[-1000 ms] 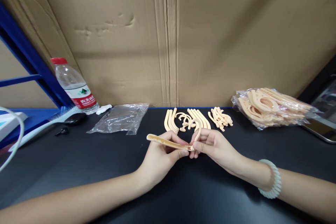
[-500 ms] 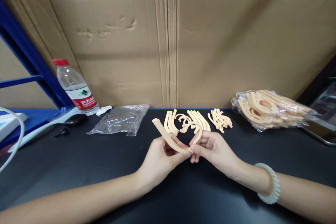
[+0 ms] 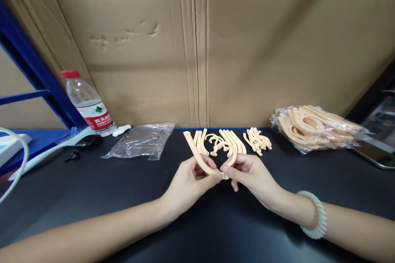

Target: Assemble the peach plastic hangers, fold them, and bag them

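Cardboard wall (image 3: pixel 253 49): the largest thing here, creased, upright at 12 o'clock; all clock directions run from where the hands meet.
Black tabletop (image 3: pixel 123 189): bears the loose parts and lies beneath both hands.
Blue frame (image 3: pixel 52 90): slanting at 10 o'clock.
Bagged hanger parts (image 3: pixel 308 123): beige pieces piled in crinkled clear plastic at 2 o'clock.
Left hand (image 3: pixel 188 185): thumb and fingers clamped on the lower end of the hanger arm.
Right hand (image 3: pixel 256 176): thumb and forefinger closed on the base of the hanger hook.
Water bottle (image 3: pixel 94 109): red-capped, partly filled, at 10 o'clock beside the frame.
Clear bag (image 3: pixel 140 141): lying flat, also at 10 o'clock, nearer than the bottle.
Hanger arm (image 3: pixel 196 154): beige, curved, raised toward 11 o'clock; its low end meets the hook between the fingertips, though whether they are joined cannot be told.
Hanger hook (image 3: pixel 235 157): beige, arching toward 12 o'clock.
Loose arms (image 3: pixel 236 139): side by side in two groups, at 11 and 1 o'clock.
Loose hooks (image 3: pixel 219 146): jumbled between those groups.
Bracelet (image 3: pixel 321 215): pale, coiled round the right wrist at 4 o'clock.
Small pieces (image 3: pixel 258 141): heaped at 2 o'clock, before the bagged parts.
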`<state>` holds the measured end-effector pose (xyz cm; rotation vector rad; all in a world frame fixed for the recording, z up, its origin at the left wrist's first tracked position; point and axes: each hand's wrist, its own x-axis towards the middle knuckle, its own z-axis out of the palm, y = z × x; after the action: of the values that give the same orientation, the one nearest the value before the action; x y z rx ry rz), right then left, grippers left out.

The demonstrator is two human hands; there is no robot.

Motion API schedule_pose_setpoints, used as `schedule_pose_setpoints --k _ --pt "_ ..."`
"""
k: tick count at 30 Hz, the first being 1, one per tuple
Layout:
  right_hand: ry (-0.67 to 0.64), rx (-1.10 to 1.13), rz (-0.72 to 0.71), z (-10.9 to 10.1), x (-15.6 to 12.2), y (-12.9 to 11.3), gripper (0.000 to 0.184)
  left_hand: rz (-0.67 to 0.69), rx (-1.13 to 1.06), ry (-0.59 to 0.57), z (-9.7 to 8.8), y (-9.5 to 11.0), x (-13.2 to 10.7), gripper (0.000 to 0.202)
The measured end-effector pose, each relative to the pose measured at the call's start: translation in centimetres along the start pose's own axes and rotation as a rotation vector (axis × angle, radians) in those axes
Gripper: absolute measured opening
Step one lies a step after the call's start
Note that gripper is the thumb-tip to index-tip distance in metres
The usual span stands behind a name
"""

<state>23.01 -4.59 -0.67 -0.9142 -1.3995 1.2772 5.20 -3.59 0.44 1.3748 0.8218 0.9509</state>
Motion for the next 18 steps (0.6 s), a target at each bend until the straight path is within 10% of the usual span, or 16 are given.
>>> schedule_pose_setpoints --k 11,18 --pt "0.054 -0.011 -0.059 -0.2 0.0 -0.4 0.028 -0.04 0.116 -0.128 0.2 0.5 -0.1 0.018" --pt "0.142 -0.834 -0.535 -4.3 2.3 -0.4 0.011 -0.036 0.043 0.005 0.1 0.8 0.1 0.02"
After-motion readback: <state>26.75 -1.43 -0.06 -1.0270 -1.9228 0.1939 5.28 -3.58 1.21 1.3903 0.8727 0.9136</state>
